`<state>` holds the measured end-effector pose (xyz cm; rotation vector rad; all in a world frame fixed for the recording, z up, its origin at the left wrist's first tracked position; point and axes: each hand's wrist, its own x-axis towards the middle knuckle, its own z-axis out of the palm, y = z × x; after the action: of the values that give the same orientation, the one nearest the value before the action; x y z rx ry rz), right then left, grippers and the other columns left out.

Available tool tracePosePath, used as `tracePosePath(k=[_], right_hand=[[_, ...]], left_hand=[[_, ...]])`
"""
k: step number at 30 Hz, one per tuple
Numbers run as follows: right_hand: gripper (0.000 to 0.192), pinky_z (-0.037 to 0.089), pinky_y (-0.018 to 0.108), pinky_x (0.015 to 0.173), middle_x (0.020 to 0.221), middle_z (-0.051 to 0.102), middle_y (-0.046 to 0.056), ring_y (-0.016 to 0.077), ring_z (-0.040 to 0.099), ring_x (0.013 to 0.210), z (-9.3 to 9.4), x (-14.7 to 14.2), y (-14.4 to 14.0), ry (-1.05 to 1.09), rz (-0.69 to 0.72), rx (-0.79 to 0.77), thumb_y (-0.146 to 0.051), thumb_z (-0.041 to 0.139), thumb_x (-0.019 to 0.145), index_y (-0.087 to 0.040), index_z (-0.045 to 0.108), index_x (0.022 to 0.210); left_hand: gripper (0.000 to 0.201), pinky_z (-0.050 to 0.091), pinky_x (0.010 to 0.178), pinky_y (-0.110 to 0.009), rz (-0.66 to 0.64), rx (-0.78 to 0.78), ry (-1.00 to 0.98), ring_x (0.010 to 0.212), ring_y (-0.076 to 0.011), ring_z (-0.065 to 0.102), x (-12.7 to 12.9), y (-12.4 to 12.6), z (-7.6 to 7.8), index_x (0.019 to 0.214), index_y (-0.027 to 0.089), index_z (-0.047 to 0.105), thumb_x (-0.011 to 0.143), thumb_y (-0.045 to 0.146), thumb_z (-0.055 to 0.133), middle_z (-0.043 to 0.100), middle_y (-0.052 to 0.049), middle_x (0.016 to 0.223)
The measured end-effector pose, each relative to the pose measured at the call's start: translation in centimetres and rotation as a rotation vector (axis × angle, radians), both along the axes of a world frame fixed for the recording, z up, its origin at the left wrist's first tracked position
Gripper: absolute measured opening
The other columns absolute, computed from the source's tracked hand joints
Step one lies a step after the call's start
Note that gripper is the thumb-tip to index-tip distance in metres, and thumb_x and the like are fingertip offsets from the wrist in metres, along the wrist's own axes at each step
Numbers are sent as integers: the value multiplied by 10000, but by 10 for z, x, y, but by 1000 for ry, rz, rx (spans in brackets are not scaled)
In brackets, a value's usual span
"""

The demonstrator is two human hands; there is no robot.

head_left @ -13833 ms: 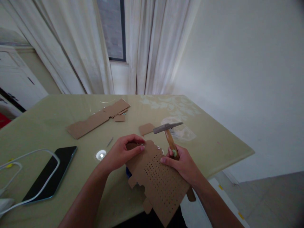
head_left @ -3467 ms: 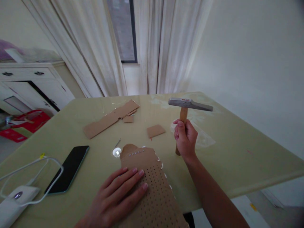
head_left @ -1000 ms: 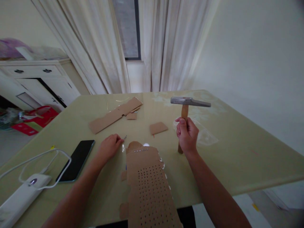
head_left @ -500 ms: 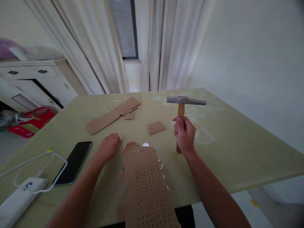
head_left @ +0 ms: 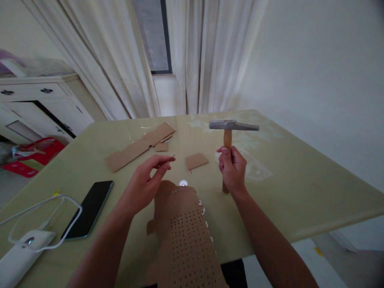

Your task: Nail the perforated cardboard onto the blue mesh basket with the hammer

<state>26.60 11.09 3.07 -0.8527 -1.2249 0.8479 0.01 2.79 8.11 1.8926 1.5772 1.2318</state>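
My right hand [head_left: 231,168] is wrapped round the wooden handle of a hammer [head_left: 233,125], held upright with its metal head on top. My left hand [head_left: 147,182] pinches a small thin nail [head_left: 172,159] between thumb and fingertips, above the table. Just below and right of that hand lies a long cardboard piece [head_left: 174,204] with rows of small holes and white stitching along its right edge. Near its far end runs a short row of small shiny dots. A round white thing [head_left: 183,183] shows at that far edge, mostly hidden.
On the table [head_left: 288,192] lie a long cardboard strip [head_left: 132,150], a small cardboard piece [head_left: 196,161] and clear plastic [head_left: 256,170]. At the left are a phone [head_left: 90,210], a white power bank [head_left: 24,256] and its cable. A white cabinet [head_left: 39,100] stands beyond.
My left hand has risen from the table and moved right with the nail, over the far end of the holed cardboard. My right hand still holds the hammer in nearly the same place.
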Motion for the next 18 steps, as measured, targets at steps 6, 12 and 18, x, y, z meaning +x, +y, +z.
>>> tracePosePath(k=[6, 12, 18], right_hand=[[358, 262, 216, 414, 617, 412, -91, 93, 349, 479, 2, 0, -1, -2, -8, -15, -579, 655, 1064, -236, 666, 962], [375, 254, 208, 405, 606, 415, -91, 84, 337, 472, 6, 0, -1, 20, -10, -29, -586, 679, 1049, -227, 674, 940], [390, 250, 211, 401, 599, 407, -96, 83, 324, 458, 7, 0, -1, 19, -22, -53, -604, 684, 1039, -226, 672, 946]], left_hand=[[233, 557, 690, -276, -40, -14, -156, 915, -205, 730, 37, -9, 0, 1005, 217, 735, 1067, 407, 614, 798, -52, 973], [171, 584, 837, -318, 13, 84, -109, 915, -193, 745, 25, -13, -17, 963, 234, 762, 1030, 380, 702, 810, -29, 977], [120, 560, 894, -396, 51, 95, 26, 926, -230, 764, 26, -22, -19, 1053, 258, 778, 978, 352, 772, 841, -31, 970]])
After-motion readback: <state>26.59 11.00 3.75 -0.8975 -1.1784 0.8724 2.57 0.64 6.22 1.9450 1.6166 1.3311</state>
